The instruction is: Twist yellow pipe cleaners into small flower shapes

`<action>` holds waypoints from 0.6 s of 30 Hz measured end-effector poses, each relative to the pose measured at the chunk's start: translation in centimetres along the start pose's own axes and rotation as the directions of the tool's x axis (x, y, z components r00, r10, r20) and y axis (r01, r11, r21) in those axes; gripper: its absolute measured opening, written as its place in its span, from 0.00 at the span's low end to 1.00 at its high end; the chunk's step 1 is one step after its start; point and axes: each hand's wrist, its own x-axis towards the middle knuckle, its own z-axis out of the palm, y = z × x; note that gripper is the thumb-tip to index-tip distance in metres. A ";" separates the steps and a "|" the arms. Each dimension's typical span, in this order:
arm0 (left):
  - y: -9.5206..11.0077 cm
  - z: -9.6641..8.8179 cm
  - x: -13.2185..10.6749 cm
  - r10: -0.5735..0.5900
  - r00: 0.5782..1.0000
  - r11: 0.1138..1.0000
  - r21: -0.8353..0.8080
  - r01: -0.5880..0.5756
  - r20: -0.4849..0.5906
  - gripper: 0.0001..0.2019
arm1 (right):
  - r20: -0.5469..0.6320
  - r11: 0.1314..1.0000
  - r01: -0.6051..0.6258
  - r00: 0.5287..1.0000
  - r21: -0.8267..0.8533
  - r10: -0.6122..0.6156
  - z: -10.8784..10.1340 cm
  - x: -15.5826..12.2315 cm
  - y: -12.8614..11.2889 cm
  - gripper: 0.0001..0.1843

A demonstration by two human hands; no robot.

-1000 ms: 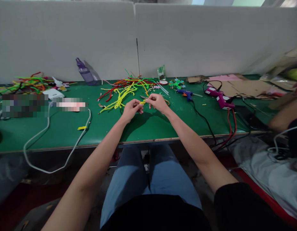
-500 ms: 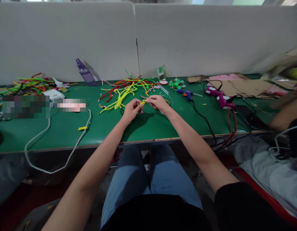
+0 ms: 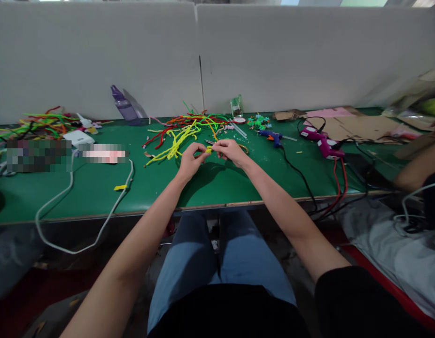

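Observation:
Over the green table (image 3: 217, 190), both hands meet at a small piece of yellow pipe cleaner (image 3: 208, 149). My left hand (image 3: 191, 160) pinches it from the left between thumb and fingers. From the right, my right hand (image 3: 229, 150) closes its fingertips on the same piece, which is bent into a small shape I cannot make out fully. Just behind lie scissors (image 3: 209, 142), their handles partly hidden by my right hand. To the left of them spreads a bunch of yellow pipe cleaners (image 3: 174, 146).
Mixed pipe cleaners (image 3: 199, 119) lie at the back. A blue glue gun (image 3: 272, 137), purple devices (image 3: 326, 144) with cords, and cardboard (image 3: 361, 127) are on the right. A purple bottle (image 3: 125, 107) leans at the wall. A white cable (image 3: 72, 188) hangs over the front edge.
My hands have shifted only slightly, with small finger movements around the yellow piece. Everything else on the table stays where it was.

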 end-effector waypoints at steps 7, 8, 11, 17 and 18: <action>-0.2 -0.1 0.4 -0.164 0.986 0.959 -0.231 0.167 0.032 0.13 | -0.009 0.998 0.024 1.000 0.057 -0.024 0.1 0.0 -0.4 0.14; -0.1 -0.2 0.4 -0.206 0.978 0.938 -0.275 0.210 0.044 0.13 | -0.002 0.997 0.037 0.999 0.070 -0.037 0.1 0.0 -0.4 0.15; 0.0 -0.5 0.5 -0.289 0.955 0.878 -0.380 0.291 0.063 0.13 | 0.022 0.992 0.115 0.993 0.043 -0.116 0.3 -0.2 -0.4 0.14; 0.3 -0.6 0.5 -0.341 0.931 0.808 -0.466 0.360 0.128 0.12 | -0.038 0.964 0.260 0.964 -0.056 -0.262 0.8 -0.4 -0.2 0.09; 0.3 -0.6 0.5 -0.346 0.928 0.800 -0.472 0.370 0.141 0.12 | -0.042 0.960 0.269 0.961 -0.071 -0.273 0.9 -0.4 -0.2 0.09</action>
